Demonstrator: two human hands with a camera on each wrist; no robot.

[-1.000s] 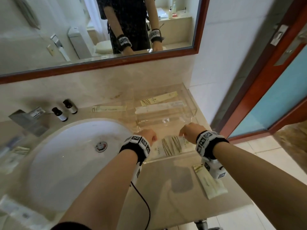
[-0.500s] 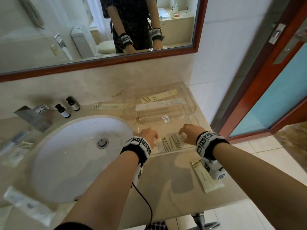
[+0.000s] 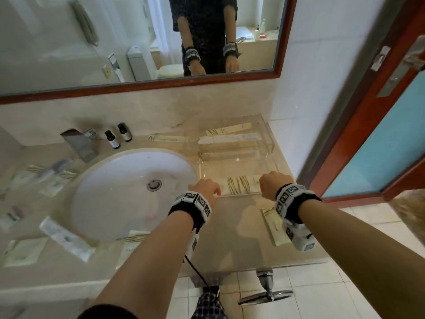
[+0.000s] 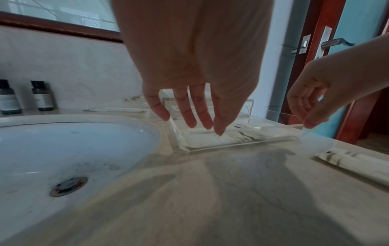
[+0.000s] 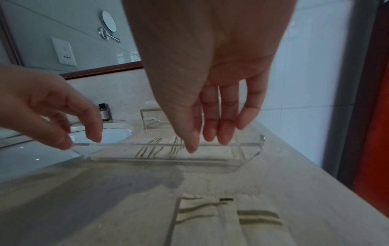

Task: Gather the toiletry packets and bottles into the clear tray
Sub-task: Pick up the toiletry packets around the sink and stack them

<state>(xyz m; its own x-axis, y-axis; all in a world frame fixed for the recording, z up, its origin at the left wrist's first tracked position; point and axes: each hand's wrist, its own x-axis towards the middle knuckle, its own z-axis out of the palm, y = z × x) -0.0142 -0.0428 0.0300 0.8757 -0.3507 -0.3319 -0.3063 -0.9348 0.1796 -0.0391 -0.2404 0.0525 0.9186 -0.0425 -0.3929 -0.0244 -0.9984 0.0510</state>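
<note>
A clear tray [image 3: 239, 195] [image 4: 242, 144] [image 5: 164, 160] lies on the counter right of the sink, with a striped packet [image 3: 239, 184] [image 5: 155, 148] inside. My left hand [image 3: 204, 188] [image 4: 189, 123] hangs over its front left corner, fingers straight and loose, holding nothing. My right hand [image 3: 271, 183] [image 5: 210, 139] hovers over the front right corner, also empty. Another striped packet [image 3: 272, 226] [image 5: 227, 221] lies on the counter under my right wrist. Two small dark bottles [image 3: 112, 139] [image 4: 42, 96] stand by the faucet.
The white sink [image 3: 128, 194] fills the counter's middle. Several packets [image 3: 66, 238] lie left of and in front of it. More packets [image 3: 230, 138] lie behind the tray by a clear stand [image 3: 266, 137]. A red door frame [image 3: 358, 125] stands at the right.
Both hands stay at the tray's front corners, but their fingers now hang loose just above the rim. The head view has pulled back, showing more of the counter.
</note>
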